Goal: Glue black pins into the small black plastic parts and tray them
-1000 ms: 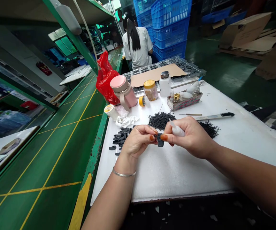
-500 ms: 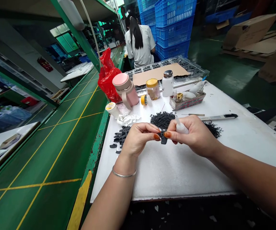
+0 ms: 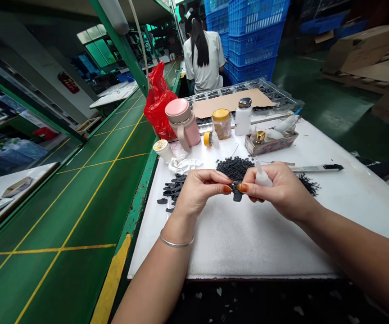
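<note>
My left hand [image 3: 199, 191] and my right hand [image 3: 278, 189] meet over the white table [image 3: 248, 238], both pinching a small black plastic part [image 3: 237, 192] between thumbs and forefingers. A small white squeeze bottle [image 3: 262, 176] with a pointed nozzle is also tucked in my right hand. A heap of tiny black pieces [image 3: 235, 166] lies just behind my hands. A pile of flat black parts [image 3: 172, 191] sits to the left of my left hand. A silver bangle circles my left wrist.
At the back of the table stand a pink cup [image 3: 183, 121], a yellow-lidded jar [image 3: 222, 123], a white bottle [image 3: 243, 116], a tape roll [image 3: 208, 138] and a small box [image 3: 270, 141]. A knife-like tool [image 3: 316, 168] lies right. A green conveyor [image 3: 79, 193] runs left. A person in white [image 3: 204, 58] sits ahead.
Both hands have kept pinching the black part; only the view has shifted slightly, placing the hands a little further right in the picture.
</note>
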Demonstrator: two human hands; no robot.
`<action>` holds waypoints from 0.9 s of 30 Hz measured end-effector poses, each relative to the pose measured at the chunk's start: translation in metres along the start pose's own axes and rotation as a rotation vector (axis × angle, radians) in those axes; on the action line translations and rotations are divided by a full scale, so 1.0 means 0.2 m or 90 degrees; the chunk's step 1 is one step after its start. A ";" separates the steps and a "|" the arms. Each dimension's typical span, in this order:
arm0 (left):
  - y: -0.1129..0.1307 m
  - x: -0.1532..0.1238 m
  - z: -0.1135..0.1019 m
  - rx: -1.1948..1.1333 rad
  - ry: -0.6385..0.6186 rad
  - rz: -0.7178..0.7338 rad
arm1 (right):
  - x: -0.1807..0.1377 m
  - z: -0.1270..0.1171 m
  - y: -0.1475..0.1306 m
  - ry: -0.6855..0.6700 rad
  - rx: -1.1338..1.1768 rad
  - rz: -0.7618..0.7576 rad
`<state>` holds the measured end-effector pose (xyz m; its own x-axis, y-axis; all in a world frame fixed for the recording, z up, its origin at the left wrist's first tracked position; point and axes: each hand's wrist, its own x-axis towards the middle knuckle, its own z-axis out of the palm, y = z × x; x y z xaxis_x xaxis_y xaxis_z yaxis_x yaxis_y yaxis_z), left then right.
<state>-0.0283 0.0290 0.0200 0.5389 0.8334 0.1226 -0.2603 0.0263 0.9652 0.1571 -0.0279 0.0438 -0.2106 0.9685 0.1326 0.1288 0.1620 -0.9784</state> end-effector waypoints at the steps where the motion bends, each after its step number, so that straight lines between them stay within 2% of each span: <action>1: 0.00 0.00 0.00 0.002 -0.002 0.005 | 0.00 0.00 0.00 0.001 -0.001 0.002; 12: 0.01 -0.01 0.00 0.033 0.007 0.012 | 0.00 0.00 0.01 0.008 -0.014 0.003; 22: 0.03 -0.01 0.01 0.095 0.021 0.034 | 0.00 0.00 0.00 0.024 -0.135 -0.012; 27: 0.04 -0.02 0.02 0.108 0.014 0.020 | 0.00 -0.02 0.00 -0.007 -0.161 -0.013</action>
<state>-0.0295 0.0246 0.0278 0.5144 0.8444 0.1496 -0.1372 -0.0912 0.9863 0.1608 -0.0280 0.0452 -0.2256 0.9629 0.1482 0.3626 0.2242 -0.9045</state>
